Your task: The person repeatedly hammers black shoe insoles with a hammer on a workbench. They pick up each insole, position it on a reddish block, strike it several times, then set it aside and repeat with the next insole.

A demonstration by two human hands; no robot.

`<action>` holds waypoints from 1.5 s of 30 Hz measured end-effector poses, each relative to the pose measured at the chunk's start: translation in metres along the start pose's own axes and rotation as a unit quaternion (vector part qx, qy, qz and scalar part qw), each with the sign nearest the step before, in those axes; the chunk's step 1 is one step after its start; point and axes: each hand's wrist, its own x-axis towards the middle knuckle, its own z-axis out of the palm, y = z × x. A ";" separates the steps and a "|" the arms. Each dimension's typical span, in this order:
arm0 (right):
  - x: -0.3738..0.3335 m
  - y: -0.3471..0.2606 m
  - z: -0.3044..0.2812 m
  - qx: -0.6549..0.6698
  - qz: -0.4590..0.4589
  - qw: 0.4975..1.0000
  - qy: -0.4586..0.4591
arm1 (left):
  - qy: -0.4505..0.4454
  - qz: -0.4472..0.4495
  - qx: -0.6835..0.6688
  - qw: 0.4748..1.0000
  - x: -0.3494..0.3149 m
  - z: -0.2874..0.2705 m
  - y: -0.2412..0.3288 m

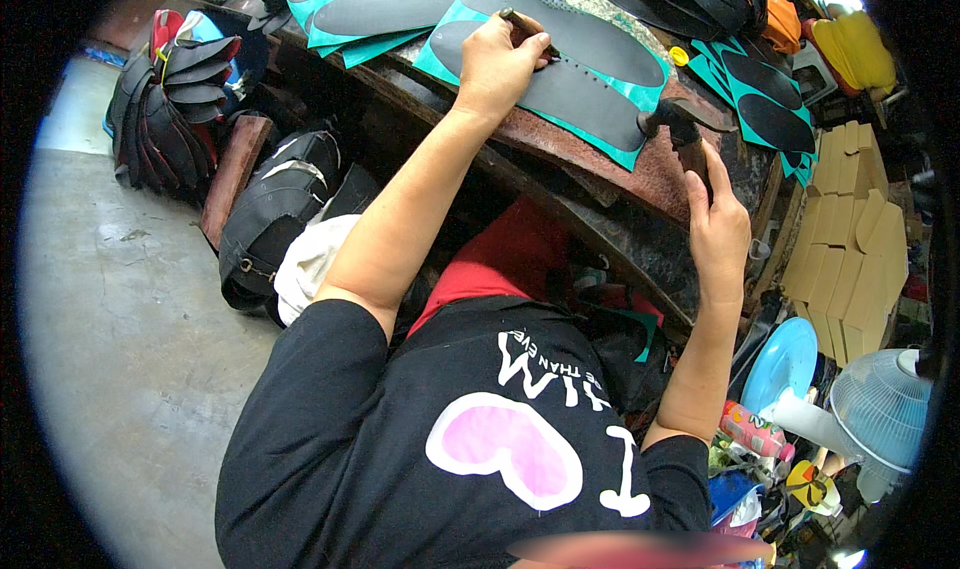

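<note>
I see the left hand [497, 64] far out over the workbench [640, 174], its fingers curled tight around a thin punch [528, 31] whose tip rests on a dark insole piece [575, 94] backed by teal sheet. That insole lies directly under the left fingers, and its long axis runs from far left to near right, slanting toward the right hand [718, 231]. A line of small holes shows on the dark surface just right of the punch tip, along that same slant.

The right hand is nearer to me and lower on the bench edge, fingers wrapped around the handle of a hammer [680, 129], whose dark head sits at the insole's right end, well apart from the punch. So the hammer lies right and near of the punch, and the right hand is the one closer to it.

The left forearm stretches straight out, wrist bent slightly down; the right forearm rises steeply, wrist cocked upward. More teal-backed insoles [380, 9] are stacked to the far left.
</note>
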 end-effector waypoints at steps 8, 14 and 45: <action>0.001 -0.002 -0.002 -0.007 -0.004 1.000 0.007 | -0.013 0.026 -0.006 1.000 -0.001 0.000 -0.001; 0.004 0.001 -0.006 -0.008 0.002 1.000 -0.012 | 0.029 0.025 0.068 0.997 -0.005 -0.002 0.001; 0.030 -0.058 -0.043 0.289 -0.130 0.926 0.207 | -0.026 0.232 0.296 0.926 0.002 0.010 0.009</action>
